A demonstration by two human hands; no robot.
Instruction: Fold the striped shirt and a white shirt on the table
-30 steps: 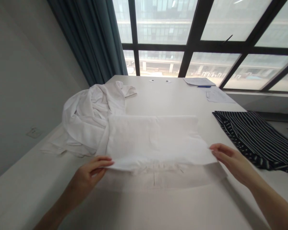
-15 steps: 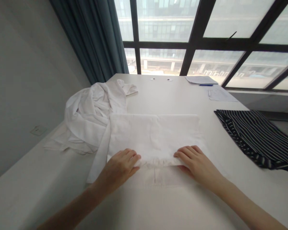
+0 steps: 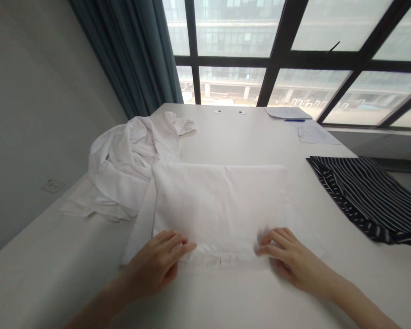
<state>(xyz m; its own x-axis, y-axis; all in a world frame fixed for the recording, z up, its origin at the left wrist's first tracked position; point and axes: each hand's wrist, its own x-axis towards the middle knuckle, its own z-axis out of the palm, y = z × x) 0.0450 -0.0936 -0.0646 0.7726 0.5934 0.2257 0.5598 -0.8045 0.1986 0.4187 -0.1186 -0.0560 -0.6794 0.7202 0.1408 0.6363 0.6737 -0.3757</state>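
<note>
A white folded garment [image 3: 222,205] lies on the white table in front of me, its top layer reaching almost to the hem strip on my side. My left hand [image 3: 160,258] rests at the garment's near left corner, index finger stretched over the cloth and thumb tucked below, apart from the edge. At the near right part, my right hand [image 3: 287,256] is open, its fingers bent and spread; the fingertips are smeared by motion. Neither hand shows cloth pinched between thumb and finger. A white flap [image 3: 140,224] sticks out from under the garment's left side.
Crumpled white cloth [image 3: 123,160] is heaped at the left, touching the garment. Black striped fabric [image 3: 366,196] lies at the right table edge. Papers [image 3: 287,113] and a blue pen [image 3: 294,120] are at the far right. A curtain [image 3: 133,59] and windows stand behind.
Both hands have come down towards me, bringing the top layer's edge nearer and covering most of the strip below. The thumbs have come away from the cloth edge.
</note>
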